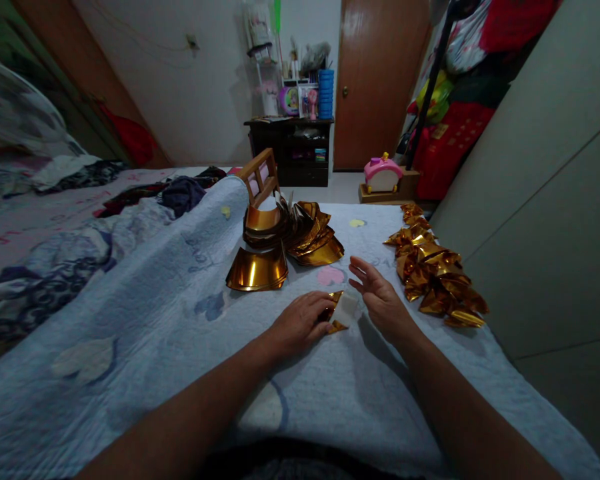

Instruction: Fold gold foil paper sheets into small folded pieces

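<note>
My left hand [303, 321] lies knuckles-up on the pale blue quilt [180, 320], its fingers curled over a small gold foil paper piece [341, 311] with a white side showing. My right hand [377, 293] hovers just right of that piece, fingers stretched out and apart, holding nothing. A stack of flat gold foil sheets [258, 270] lies just beyond my left hand. Behind it rests a bigger fanned pile of gold sheets [300, 230]. To the right lies a row of several folded gold paper pieces [433, 270].
A small wooden frame [260, 177] stands behind the gold pile. Rumpled clothes and bedding [145, 193] lie at the left. A grey wardrobe wall [545, 200] borders the quilt on the right. A dark shelf unit [290, 150] and brown door [375, 80] are at the back.
</note>
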A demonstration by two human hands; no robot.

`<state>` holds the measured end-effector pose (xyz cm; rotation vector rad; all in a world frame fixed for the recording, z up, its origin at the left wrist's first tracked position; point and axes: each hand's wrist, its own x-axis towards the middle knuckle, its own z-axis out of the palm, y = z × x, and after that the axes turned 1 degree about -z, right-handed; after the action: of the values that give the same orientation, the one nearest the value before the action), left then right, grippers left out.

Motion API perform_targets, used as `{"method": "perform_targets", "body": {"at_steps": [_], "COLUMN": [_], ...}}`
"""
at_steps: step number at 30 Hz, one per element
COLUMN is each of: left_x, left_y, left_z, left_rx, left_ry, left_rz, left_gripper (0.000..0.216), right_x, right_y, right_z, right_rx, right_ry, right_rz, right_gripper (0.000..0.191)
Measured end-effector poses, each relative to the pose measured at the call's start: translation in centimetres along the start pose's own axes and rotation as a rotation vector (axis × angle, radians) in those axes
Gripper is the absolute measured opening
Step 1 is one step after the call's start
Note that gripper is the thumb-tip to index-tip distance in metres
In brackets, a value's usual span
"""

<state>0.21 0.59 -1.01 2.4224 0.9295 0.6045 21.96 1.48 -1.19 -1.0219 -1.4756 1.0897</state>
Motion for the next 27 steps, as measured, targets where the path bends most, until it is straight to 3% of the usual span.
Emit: {"method": "perform_targets", "body": {"at_steps": [5, 14, 27], "left_x": [0.0, 0.1, -0.1], "left_y": [0.0, 0.1, 0.0], "left_z": [0.0, 0.0, 0.0], "left_rx": [0.013, 0.019, 0.016], "left_ry": [-0.008, -0.005, -0.032], "left_rz": [-0.005, -0.01, -0.005], "left_gripper": [0.029, 0.027, 0.024], "right_x": [-0.1, -0.2, -0.1], "right_y": [-1.2, -2.2, -2.6], "right_z": [-0.2, -0.1, -0.2], "right_rx": [-0.032, 0.008, 0.414], "right_ry": [-0.03, -0.02, 0.039], "right_rz": [-0.05, -0.038, 0.04], "right_gripper": [0.021, 0.02, 0.023]}}
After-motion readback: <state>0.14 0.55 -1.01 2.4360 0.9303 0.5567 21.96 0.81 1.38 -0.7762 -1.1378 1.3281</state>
